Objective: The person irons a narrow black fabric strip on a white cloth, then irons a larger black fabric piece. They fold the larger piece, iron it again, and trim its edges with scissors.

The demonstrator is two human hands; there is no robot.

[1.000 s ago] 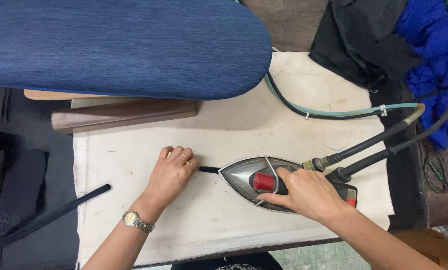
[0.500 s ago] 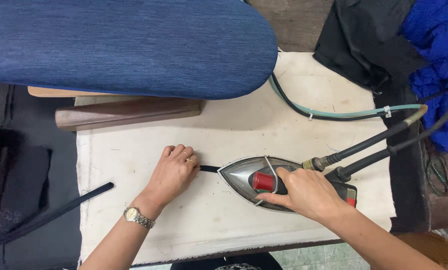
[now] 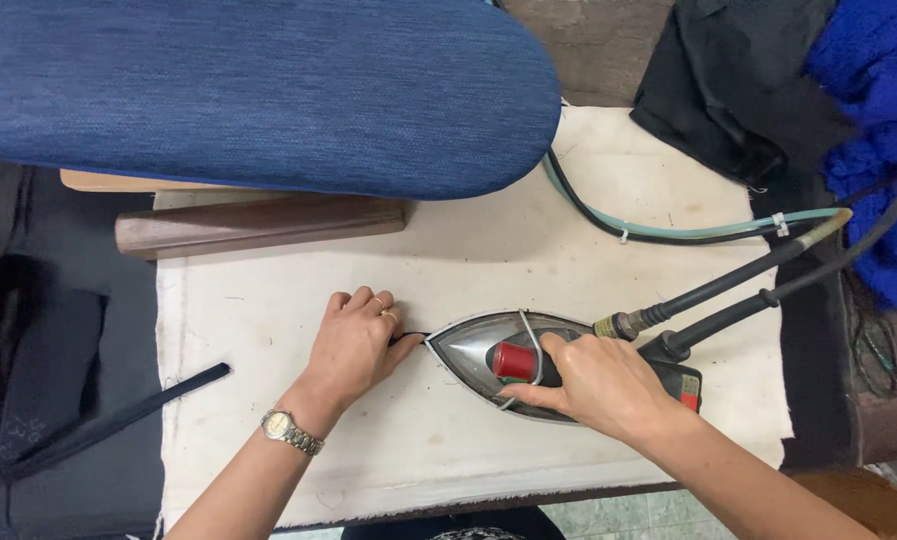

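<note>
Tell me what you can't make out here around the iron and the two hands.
- Head view: the black strip shows only between the left hand and the iron; both cover the rest.
- The iron's handle is mostly hidden by the right hand.
- The hoses run off the right edge; their ends are unseen.
- The blue padded board is cut off at the top and left.

I'm at a tailoring workshop's pressing table (image 3: 269, 470): cream padded cover, heavy steam iron (image 3: 489, 355) with hoses (image 3: 729, 285), blue padded board (image 3: 259, 90), dark fabric piles (image 3: 739, 90) around.
</note>
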